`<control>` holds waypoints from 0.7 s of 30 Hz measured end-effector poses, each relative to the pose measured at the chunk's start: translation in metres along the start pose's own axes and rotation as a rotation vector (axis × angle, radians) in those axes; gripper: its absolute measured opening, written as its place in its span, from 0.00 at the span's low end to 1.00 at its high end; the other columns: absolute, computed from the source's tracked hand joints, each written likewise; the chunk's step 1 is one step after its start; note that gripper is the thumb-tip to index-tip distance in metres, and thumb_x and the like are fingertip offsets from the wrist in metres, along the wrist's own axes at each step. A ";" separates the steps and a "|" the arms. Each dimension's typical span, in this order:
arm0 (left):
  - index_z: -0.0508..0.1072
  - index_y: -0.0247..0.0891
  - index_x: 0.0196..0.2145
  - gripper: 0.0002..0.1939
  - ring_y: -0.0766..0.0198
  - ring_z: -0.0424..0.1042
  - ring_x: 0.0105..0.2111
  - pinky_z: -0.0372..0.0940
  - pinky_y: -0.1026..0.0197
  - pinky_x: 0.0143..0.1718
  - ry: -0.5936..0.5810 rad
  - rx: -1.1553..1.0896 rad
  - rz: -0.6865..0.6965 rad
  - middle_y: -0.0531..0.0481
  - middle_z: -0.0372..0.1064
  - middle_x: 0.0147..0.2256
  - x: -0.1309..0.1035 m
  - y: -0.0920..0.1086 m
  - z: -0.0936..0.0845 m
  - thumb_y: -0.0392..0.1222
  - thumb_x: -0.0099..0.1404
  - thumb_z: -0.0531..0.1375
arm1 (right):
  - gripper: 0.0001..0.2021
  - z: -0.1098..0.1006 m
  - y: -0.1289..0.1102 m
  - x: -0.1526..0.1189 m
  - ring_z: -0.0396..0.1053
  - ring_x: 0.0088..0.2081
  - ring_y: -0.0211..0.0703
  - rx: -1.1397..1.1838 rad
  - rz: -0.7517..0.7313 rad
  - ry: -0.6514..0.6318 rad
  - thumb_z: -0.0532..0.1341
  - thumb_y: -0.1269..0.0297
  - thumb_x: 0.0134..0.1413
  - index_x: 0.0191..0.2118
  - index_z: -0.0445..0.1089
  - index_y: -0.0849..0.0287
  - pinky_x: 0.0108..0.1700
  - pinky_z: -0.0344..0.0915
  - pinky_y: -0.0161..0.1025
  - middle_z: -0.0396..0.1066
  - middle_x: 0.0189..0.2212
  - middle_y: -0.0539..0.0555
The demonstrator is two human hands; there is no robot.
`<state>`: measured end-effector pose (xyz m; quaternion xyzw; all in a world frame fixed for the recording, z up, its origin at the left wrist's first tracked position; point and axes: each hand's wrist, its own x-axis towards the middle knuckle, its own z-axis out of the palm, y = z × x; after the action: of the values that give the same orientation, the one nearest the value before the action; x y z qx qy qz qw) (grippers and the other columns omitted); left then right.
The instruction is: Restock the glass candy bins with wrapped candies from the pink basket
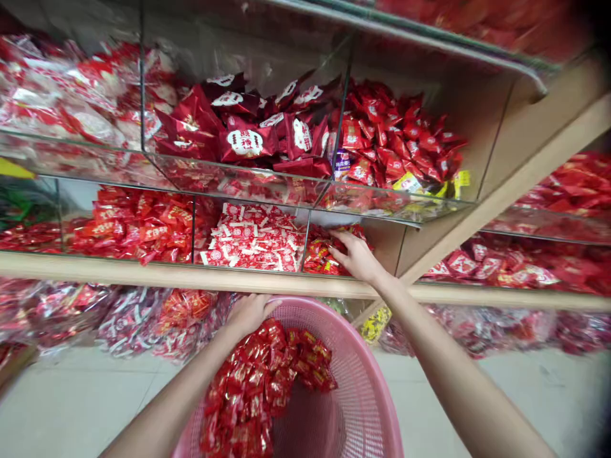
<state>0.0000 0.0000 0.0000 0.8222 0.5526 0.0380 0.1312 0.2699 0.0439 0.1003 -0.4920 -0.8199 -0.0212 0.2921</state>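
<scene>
A pink plastic basket (363, 356) stands below the shelf, tilted toward me, with a heap of red-wrapped candies (252, 381) along its left side. My left hand (249, 313) grips the basket's far left rim, right by the wooden shelf edge; its fingertips are partly hidden. Up in the lower shelf, my right hand (357, 256) reaches into a small compartment. Its fingers are apart, touching the top of the red and gold wrapped candies (317, 249) there. Nothing shows held in that hand.
Left of that compartment lie red and white candies (252, 238), behind a clear divider. The upper shelf carries dark red packets (248, 141) and red packets (382, 130). A wooden upright (501, 175) slants at right. Bagged sweets (133, 318) sit under the shelf on the tiled floor (119, 381).
</scene>
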 end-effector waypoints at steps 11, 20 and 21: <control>0.68 0.48 0.47 0.29 0.53 0.70 0.42 0.62 0.55 0.40 0.010 -0.016 0.015 0.45 0.71 0.43 -0.001 -0.003 0.001 0.61 0.64 0.37 | 0.15 -0.008 -0.006 0.000 0.67 0.45 0.46 -0.015 0.061 -0.111 0.53 0.63 0.56 0.45 0.70 0.63 0.48 0.61 0.41 0.70 0.44 0.61; 0.68 0.47 0.47 0.28 0.53 0.70 0.42 0.62 0.55 0.41 0.022 -0.012 0.019 0.45 0.71 0.43 0.000 -0.004 0.004 0.60 0.64 0.37 | 0.15 -0.012 -0.015 0.004 0.68 0.44 0.46 -0.015 0.116 -0.142 0.57 0.67 0.53 0.47 0.68 0.64 0.47 0.61 0.39 0.71 0.43 0.60; 0.68 0.47 0.47 0.28 0.53 0.70 0.42 0.62 0.55 0.40 0.028 -0.012 0.024 0.45 0.71 0.43 0.000 -0.005 0.004 0.60 0.64 0.37 | 0.15 -0.011 -0.016 0.004 0.68 0.44 0.46 -0.011 0.126 -0.140 0.57 0.67 0.53 0.47 0.68 0.65 0.47 0.61 0.38 0.71 0.43 0.60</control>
<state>-0.0036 0.0010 -0.0049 0.8274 0.5441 0.0545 0.1278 0.2604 0.0353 0.1160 -0.5443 -0.8057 0.0272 0.2321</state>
